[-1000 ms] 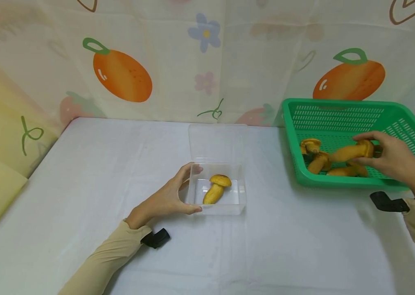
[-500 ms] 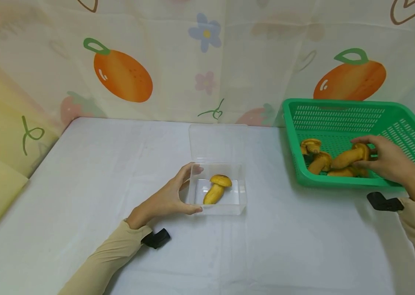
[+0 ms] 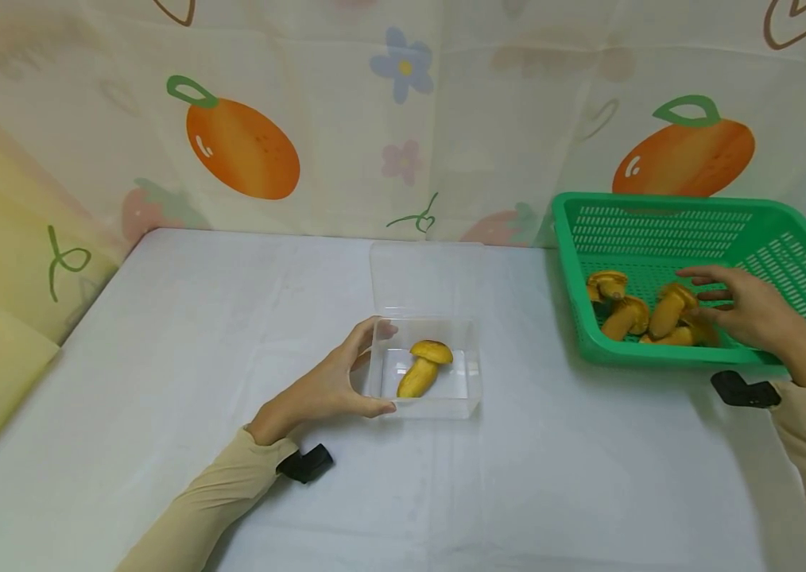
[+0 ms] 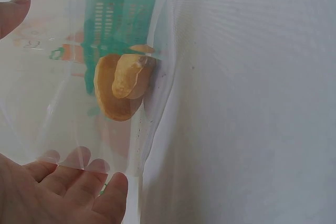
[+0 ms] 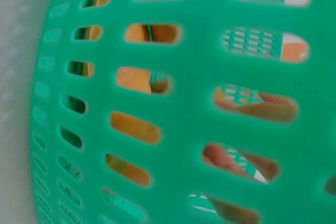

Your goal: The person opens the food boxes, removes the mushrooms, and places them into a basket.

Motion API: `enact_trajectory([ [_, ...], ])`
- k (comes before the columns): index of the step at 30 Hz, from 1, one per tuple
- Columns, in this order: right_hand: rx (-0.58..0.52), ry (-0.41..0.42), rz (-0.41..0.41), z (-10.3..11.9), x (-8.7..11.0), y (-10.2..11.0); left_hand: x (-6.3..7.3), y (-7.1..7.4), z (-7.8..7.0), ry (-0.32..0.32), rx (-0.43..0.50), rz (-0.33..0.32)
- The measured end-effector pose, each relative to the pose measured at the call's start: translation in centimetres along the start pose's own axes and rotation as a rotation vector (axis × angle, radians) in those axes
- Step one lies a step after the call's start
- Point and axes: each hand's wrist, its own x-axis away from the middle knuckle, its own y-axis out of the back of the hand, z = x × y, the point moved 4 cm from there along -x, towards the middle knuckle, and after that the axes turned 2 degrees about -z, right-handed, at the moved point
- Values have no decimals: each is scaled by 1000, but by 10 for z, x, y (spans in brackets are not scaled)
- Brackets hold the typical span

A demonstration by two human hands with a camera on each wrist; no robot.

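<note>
A clear plastic box (image 3: 476, 373) with its lid (image 3: 428, 274) flipped back stands mid-table. One yellow-brown mushroom (image 3: 420, 372) lies inside it. My left hand (image 3: 331, 377) grips the box's left side, thumb at the front wall and fingers at the back. In the left wrist view, the mushroom (image 4: 126, 80) shows through the transparent wall. Over the green basket (image 3: 589, 345), my right hand (image 3: 757, 310) has its fingers loosely spread, the fingertips right beside a mushroom (image 3: 669, 311) that leans on the others. In the right wrist view, the basket's slotted wall (image 5: 194, 87) hides most of that hand.
More mushrooms (image 3: 623, 318) are heaped in the basket's left half. A white cloth (image 3: 560, 477) covers the table. Behind it hangs a curtain (image 3: 346, 143) printed with fruit and flowers.
My right hand has lowered the mushroom onto the pile and let go of it; its fingers have spread. The mushroom now stands more upright and further left. My left hand and the box stay put.
</note>
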Motion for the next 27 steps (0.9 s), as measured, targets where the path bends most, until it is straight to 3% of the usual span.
enact_trajectory([
  [8,-5,-16,-18,10,2,3,0,-1,0,-14,10,6],
  [17,0,62,-86,62,10,13,0,-1,-1,-24,21,5],
  [24,25,190,-144,106,15,18,0,-1,0,-16,17,1],
  [27,2,308,-186,125,17,16,0,0,0,-23,15,1],
])
